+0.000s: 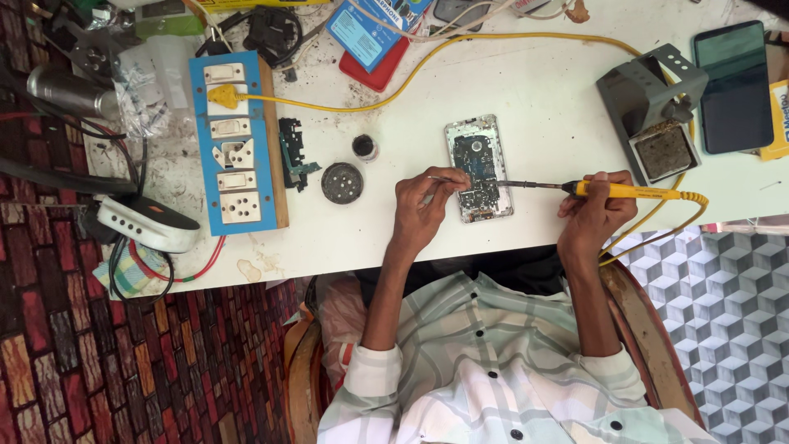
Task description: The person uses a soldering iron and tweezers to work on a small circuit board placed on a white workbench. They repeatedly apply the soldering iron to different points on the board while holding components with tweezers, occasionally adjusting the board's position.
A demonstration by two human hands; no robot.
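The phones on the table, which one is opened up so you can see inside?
The silver phone in the middle, between the two hands: its green circuit board shows. The dark phone at the far right is closed, only its glossy screen showing.

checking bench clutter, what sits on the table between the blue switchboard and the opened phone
In the head view, between the blue switchboard and the opened phone lie a dark circuit board piece, a round grey tin and a small black pot.
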